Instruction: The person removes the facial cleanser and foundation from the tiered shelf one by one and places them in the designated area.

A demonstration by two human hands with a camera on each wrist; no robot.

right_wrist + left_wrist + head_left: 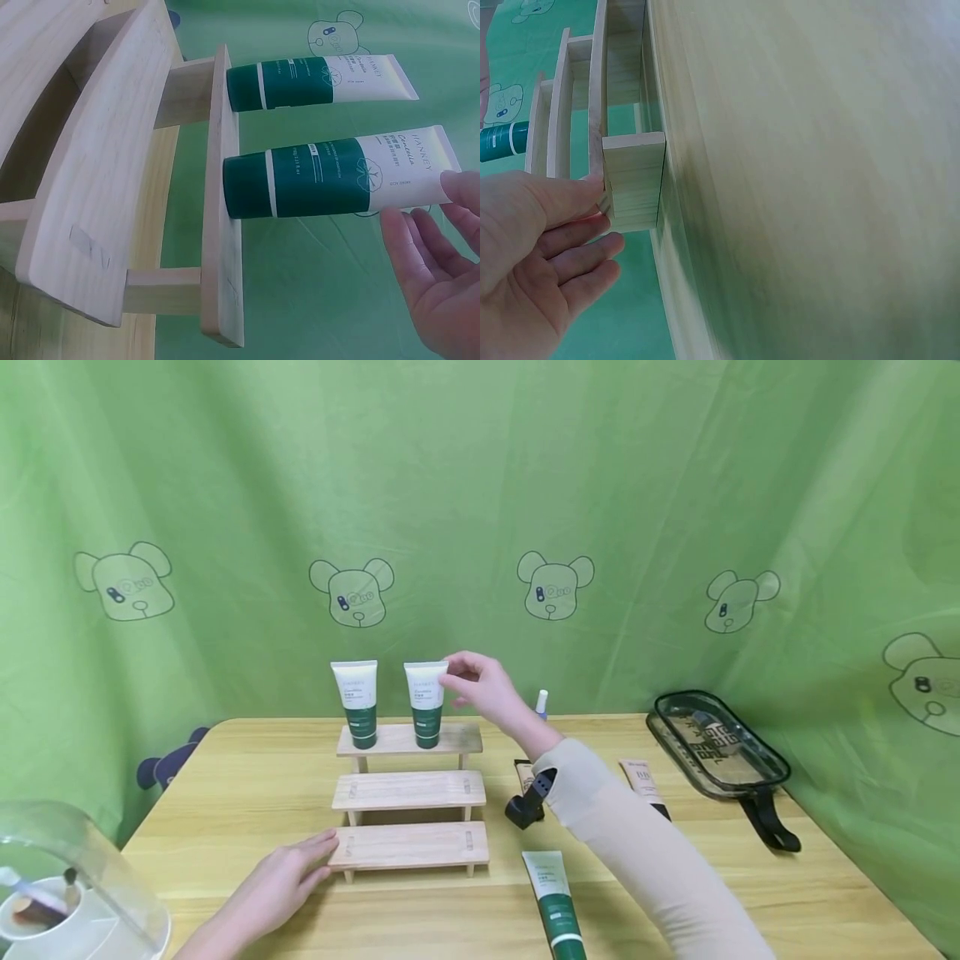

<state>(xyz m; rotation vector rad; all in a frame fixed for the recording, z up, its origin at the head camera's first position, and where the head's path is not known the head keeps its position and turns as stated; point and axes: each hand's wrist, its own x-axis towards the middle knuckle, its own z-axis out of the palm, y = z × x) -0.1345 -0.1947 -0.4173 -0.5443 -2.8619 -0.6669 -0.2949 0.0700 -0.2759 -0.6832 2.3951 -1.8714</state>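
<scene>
A three-step wooden display stand [408,789] stands on the table. My left hand [288,881] pinches the left end of its lowest step between thumb and index finger, the other fingers loosely bent, as the left wrist view shows. On the top step two white-and-green squeeze tubes stand upright on their caps. The left tube [357,702] is untouched. With thumb and fingers, my right hand [483,689] pinches the upper right edge of the right tube [337,176], whose cap rests on the step. A third such tube [553,897] lies in front, right of the stand.
Behind the right forearm are a beige tube [525,772], partly hidden, and a white-tipped bottle [542,702]. Further right lie a pink BB tube [642,783] and a clear black-trimmed pouch [716,743]. A clear-domed brush holder [82,893] stands front left. A green curtain [465,485] hangs behind.
</scene>
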